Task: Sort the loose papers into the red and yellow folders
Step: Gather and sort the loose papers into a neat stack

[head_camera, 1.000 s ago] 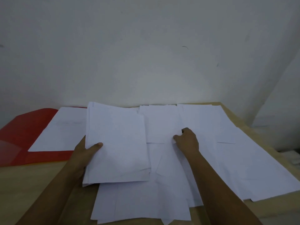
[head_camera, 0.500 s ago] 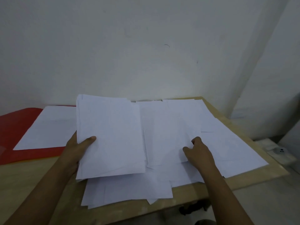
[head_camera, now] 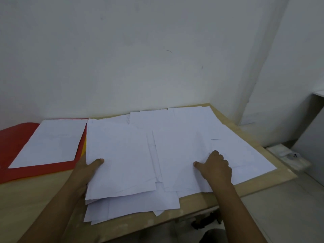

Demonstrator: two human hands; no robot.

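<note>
Left hand [head_camera: 85, 170] grips a sheaf of papers [head_camera: 121, 158] at its left edge, thumb on top. Right hand [head_camera: 216, 166] pinches a loose sheet [head_camera: 184, 155] mid-pile. Red folder [head_camera: 16, 137] lies open at the table's [head_camera: 31, 195] left, one sheet [head_camera: 50, 142] inside; yellow folder edge [head_camera: 84, 146] peeks beneath. Pile overhangs the near edge.

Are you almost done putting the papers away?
Not nearly. One sheet lies on the open red folder. The left hand grips a stack; the right hand presses the loose papers spread over the table. The yellow folder barely peeks out.
</note>
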